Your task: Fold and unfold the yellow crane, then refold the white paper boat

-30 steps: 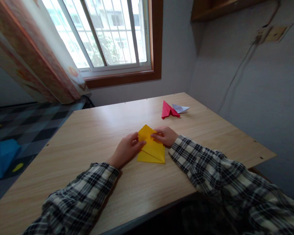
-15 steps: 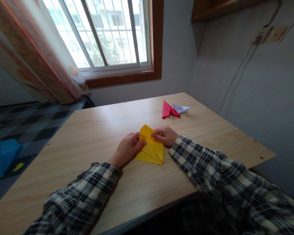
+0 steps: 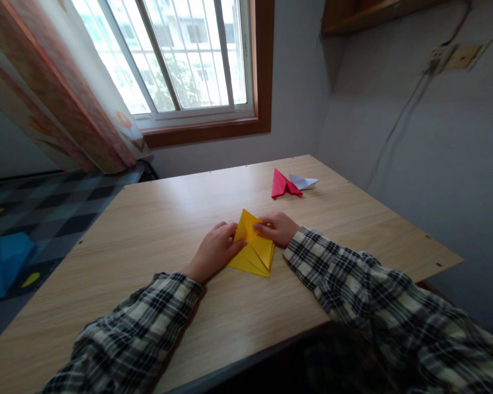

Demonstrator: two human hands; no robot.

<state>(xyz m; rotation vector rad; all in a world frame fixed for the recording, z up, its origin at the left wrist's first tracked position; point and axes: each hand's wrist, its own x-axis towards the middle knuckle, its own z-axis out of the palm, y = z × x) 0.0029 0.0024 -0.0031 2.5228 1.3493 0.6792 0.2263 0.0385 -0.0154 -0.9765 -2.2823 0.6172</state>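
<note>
A folded yellow paper (image 3: 255,251) lies on the wooden table (image 3: 156,219) in front of me. My left hand (image 3: 213,250) presses on its left side with the fingertips on the paper. My right hand (image 3: 277,227) pinches the paper's upper right edge. Both sleeves are checked flannel.
A red folded paper (image 3: 282,185) and a white folded paper (image 3: 304,181) lie at the table's far right. Walls stand close behind and to the right, a window and curtain (image 3: 66,93) at the back left. A blue object (image 3: 2,262) sits on the floor, left.
The yellow paper's right side has been folded inward, so the piece looks narrower. Both hands stay nearly in place on it.
</note>
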